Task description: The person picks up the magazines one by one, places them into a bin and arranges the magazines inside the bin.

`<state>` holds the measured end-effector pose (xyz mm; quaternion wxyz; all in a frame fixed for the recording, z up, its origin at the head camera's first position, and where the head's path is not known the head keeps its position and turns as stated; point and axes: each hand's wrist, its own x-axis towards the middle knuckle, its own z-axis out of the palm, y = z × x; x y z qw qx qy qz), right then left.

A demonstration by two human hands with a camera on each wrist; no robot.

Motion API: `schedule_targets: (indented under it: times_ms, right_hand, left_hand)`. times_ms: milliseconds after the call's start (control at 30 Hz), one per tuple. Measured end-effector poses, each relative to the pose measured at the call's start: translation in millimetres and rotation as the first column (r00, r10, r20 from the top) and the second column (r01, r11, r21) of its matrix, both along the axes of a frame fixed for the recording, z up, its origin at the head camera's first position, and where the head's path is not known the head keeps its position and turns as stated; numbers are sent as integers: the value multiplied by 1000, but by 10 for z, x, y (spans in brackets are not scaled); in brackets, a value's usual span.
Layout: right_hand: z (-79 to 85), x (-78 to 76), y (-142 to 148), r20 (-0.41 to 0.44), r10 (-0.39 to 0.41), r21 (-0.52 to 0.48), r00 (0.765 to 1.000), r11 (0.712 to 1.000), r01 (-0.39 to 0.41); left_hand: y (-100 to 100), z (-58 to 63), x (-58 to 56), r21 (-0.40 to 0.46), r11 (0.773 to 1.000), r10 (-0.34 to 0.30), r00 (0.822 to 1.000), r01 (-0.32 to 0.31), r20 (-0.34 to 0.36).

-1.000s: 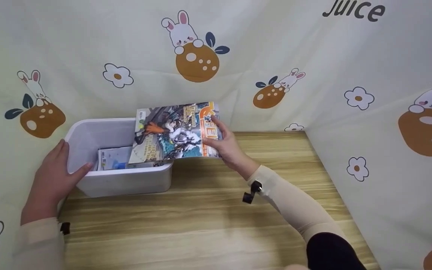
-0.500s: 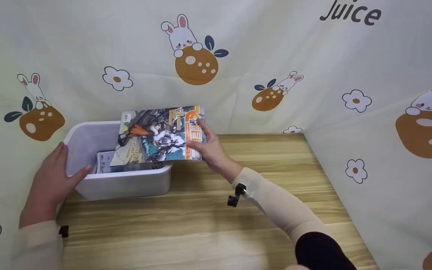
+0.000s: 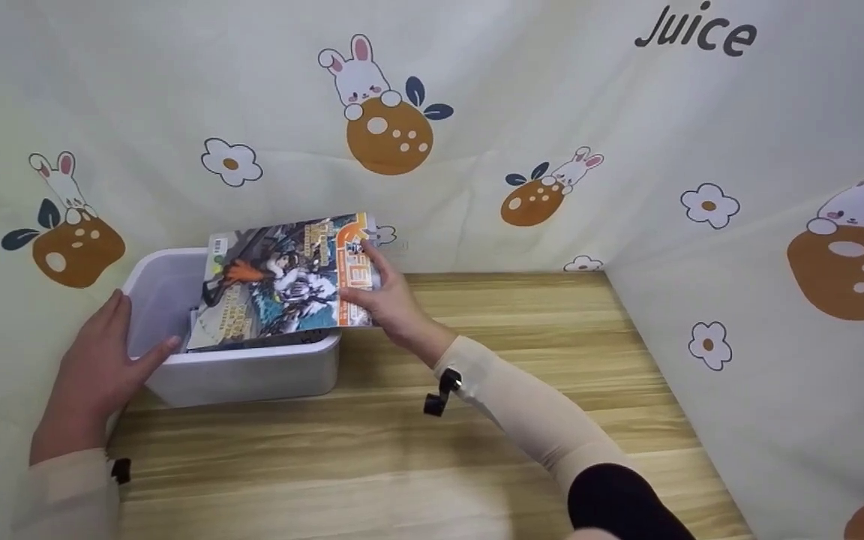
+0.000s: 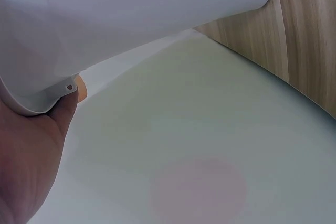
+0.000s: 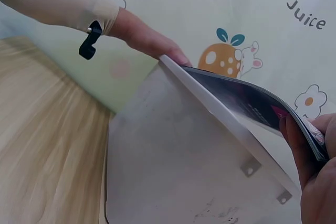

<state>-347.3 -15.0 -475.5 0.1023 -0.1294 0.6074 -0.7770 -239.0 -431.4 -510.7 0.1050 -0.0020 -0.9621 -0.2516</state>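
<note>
In the head view my right hand (image 3: pixel 394 304) pinches a colourful magazine (image 3: pixel 274 281) by its right edge, thumb on the cover. Below in the right wrist view, fingers (image 5: pixel 299 145) press its dark underside, and the magazine (image 5: pixel 241 95) bows a little. Its left part tilts down into a white plastic bin (image 3: pixel 244 379), while the right end sticks out past the rim. My left hand (image 3: pixel 91 367) grips the bin's left end, thumb over the front rim. From the left wrist view, that hand (image 4: pixel 31 156) holds under the rim of the bin (image 4: pixel 131 19). The magazine hides most of the bin's inside.
The bin stands on a wood-grain surface (image 3: pixel 477 450), close to the back wall. A pale printed cloth (image 3: pixel 477 75) with rabbits, oranges and flowers hangs behind and at the right. Small black cameras (image 3: pixel 443 391) are strapped to the wrists.
My right hand has moved left with the magazine, bringing it farther over the bin and covering the printed item lying inside. The left hand keeps its grip on the bin.
</note>
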Motion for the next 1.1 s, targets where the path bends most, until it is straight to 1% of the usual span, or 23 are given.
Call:
schedule_targets:
  times_ms: [167,300,400,500,600,700,800,1100]
  right_hand:
    - [-2,17,-103,-9,3,12,1000,1000,-3]
    - [-1,22,-186,-68,-20,80,998,996,25]
    - [-11,35,-263,-112,-26,152,993,987,43]
    - [-13,63,-353,-100,-16,167,995,985,33]
    - [-6,80,-440,-93,-28,183,995,982,44]
    - [15,80,-513,-96,-39,184,995,981,56]
    - [25,80,-576,-89,-35,181,995,982,51]
    - [81,88,-708,-118,-41,257,992,964,70]
  left_hand:
    - [11,-20,-17,-3,1000,0,1000,0,7]
    - [41,-9,-43,-4,1000,1,1000,-1,6]
    - [40,2,-39,-6,1000,4,1000,-4,11]
    - [13,-2,-16,-5,1000,8,1000,-8,24]
    - [3,-9,7,-6,1000,10,1000,-10,27]
    - [9,-2,14,-5,1000,8,1000,-8,26]
    - [10,-4,27,-5,1000,7,999,-7,33]
    - [12,16,19,-5,1000,9,999,-8,39]
